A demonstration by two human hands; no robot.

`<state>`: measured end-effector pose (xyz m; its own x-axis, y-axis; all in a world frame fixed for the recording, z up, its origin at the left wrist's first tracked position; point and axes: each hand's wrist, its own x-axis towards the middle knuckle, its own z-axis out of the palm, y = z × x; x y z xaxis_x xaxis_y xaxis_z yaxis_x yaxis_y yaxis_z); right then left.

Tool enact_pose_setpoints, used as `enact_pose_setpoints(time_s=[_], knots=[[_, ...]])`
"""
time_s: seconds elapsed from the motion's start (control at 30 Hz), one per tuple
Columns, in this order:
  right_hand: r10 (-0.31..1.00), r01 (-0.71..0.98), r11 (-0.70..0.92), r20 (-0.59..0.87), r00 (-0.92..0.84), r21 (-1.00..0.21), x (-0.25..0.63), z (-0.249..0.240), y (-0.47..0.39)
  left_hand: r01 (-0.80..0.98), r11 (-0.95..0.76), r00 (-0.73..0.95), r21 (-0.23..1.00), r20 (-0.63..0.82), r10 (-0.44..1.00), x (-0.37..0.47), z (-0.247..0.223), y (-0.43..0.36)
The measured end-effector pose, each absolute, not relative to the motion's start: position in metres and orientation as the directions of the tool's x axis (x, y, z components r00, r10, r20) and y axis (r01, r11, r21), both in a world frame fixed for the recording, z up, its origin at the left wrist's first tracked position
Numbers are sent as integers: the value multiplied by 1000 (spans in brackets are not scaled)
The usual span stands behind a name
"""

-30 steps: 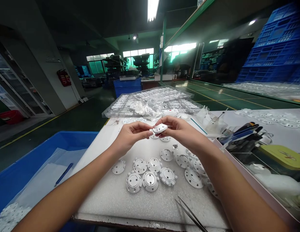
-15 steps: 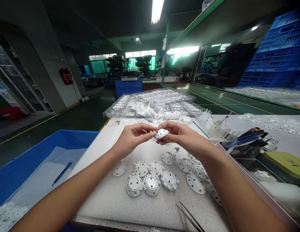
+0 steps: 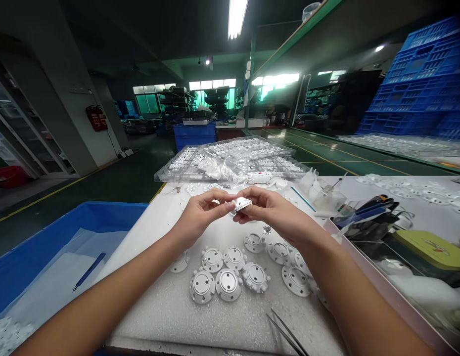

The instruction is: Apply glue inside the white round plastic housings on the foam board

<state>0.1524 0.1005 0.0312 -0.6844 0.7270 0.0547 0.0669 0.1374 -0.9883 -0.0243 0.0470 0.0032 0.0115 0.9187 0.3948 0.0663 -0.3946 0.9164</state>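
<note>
Above the foam-covered table, a small round white plastic part point(image 3: 243, 203) is held tilted between both hands. My right hand point(image 3: 269, 203) grips its right side with thumb and fingers. My left hand point(image 3: 204, 210) pinches at its left edge; whether a smaller piece sits in that pinch is hidden by the fingertips. Below the hands lie several similar white discs point(image 3: 229, 284) with holes and small knobs round their rims. A little heap of tiny metal pieces point(image 3: 267, 230) is just under my right hand. Steel tweezers point(image 3: 287, 332) rest near the front edge.
Clear trays of white parts point(image 3: 233, 153) stand at the back of the table point(image 3: 170, 316). A blue bin point(image 3: 118, 212) with a blue pen point(image 3: 89, 271) is at the left. On the right are a tool box point(image 3: 382, 272) and a yellow lid point(image 3: 430, 248).
The view has shifted slightly, so the scene sits a little further left. Both hands still hold the white part, which is turned slightly, and the left fingertips have closed in on its edge.
</note>
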Motion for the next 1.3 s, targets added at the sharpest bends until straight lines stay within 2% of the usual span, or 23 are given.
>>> enact_pose_setpoints(time_s=[0.1, 0.2, 0.33, 0.47, 0.63, 0.73, 0.77, 0.83, 0.9, 0.97, 1.07, 1.17, 1.23, 1.3], knots=[[731, 48, 138, 69, -679, -989, 149, 31, 97, 69, -398, -7, 915, 399, 917, -24, 2, 48], [745, 29, 129, 77, -662, -991, 145, 30, 94, 155, -465, 0, 872, 471, 882, -26, 3, 46], [760, -4, 60, 48, -648, -998, 140, 28, 90, 365, -589, 20, 721, 627, 779, -27, 4, 43], [772, -11, 19, 21, -636, -1000, 136, 26, 84, 515, -612, 14, 601, 707, 707, -23, 0, 42], [775, -13, -49, -30, -631, -999, 129, 23, 79, 589, -566, -56, 576, 728, 683, -19, -1, 40], [767, 53, -45, -69, -639, -998, 131, 23, 80, 591, -552, -61, 588, 715, 697, -18, -1, 39], [759, 106, -4, -71, -648, -994, 133, 25, 81, 580, -548, -62, 603, 703, 708, -18, -1, 39], [773, 245, 184, -14, -634, -952, 144, 32, 79, 542, -532, -73, 651, 667, 741, -18, -1, 38], [815, 387, 414, 146, -561, -824, 160, 44, 70, 486, -497, -95, 719, 609, 787, -18, -2, 38], [841, 478, 526, 345, -417, -703, 181, 54, 53, 423, -441, -133, 792, 535, 834, -18, -3, 38], [837, 564, 477, 545, -57, -674, 214, 51, 24, 309, -335, -182, 890, 401, 898, -18, -7, 40], [780, 633, 291, 561, 277, -717, 241, 23, 11, 134, -231, -190, 964, 254, 948, -16, -9, 42], [805, 652, 175, 488, 336, -737, 251, -2, 15, 27, -153, -191, 988, 156, 969, -12, -8, 41], [825, 718, 124, 473, 309, -685, 255, -24, 25, -44, -72, -185, 996, 63, 981, -8, -5, 39]])
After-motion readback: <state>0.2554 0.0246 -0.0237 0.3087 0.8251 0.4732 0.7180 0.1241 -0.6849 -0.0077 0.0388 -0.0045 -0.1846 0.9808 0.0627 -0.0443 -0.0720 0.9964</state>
